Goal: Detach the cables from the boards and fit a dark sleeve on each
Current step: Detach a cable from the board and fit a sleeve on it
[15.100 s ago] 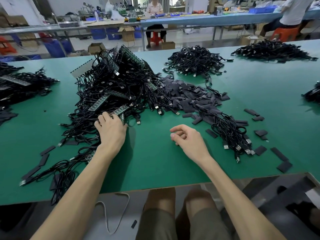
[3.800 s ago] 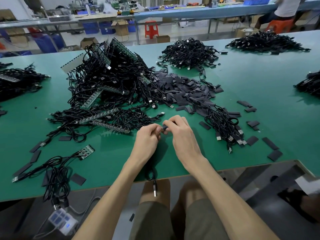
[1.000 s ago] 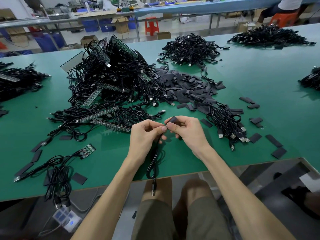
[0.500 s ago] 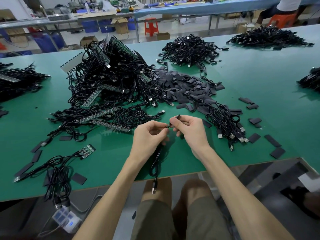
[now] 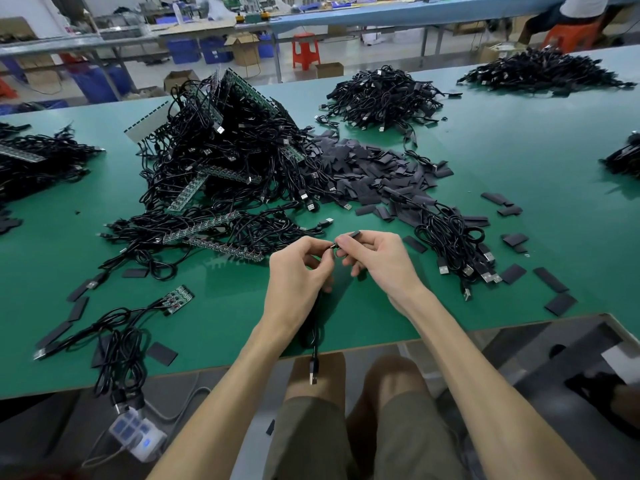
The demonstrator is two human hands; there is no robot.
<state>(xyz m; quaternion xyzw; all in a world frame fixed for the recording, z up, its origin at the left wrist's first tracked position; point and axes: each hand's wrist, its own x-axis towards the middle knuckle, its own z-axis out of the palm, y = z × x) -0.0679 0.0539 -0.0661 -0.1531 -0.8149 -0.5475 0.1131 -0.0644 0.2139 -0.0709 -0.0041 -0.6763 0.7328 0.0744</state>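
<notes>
- Head view: my left hand (image 5: pixel 298 268) pinches the tip of a black cable (image 5: pixel 313 327) between thumb and forefinger, just above the green table (image 5: pixel 519 150).
- My right hand (image 5: pixel 377 258) pinches 1 dark sleeve (image 5: pixel 353 234), its near end right at the cable tip; I cannot tell whether it is on.
- The cable loops under my left wrist, and its USB plug (image 5: pixel 312 375) hangs past the near table edge.
- The boards (image 5: pixel 188 194), tangled in cables, are piled behind my hands, with the loose sleeves (image 5: pixel 367 168) heaped to their right.
</notes>
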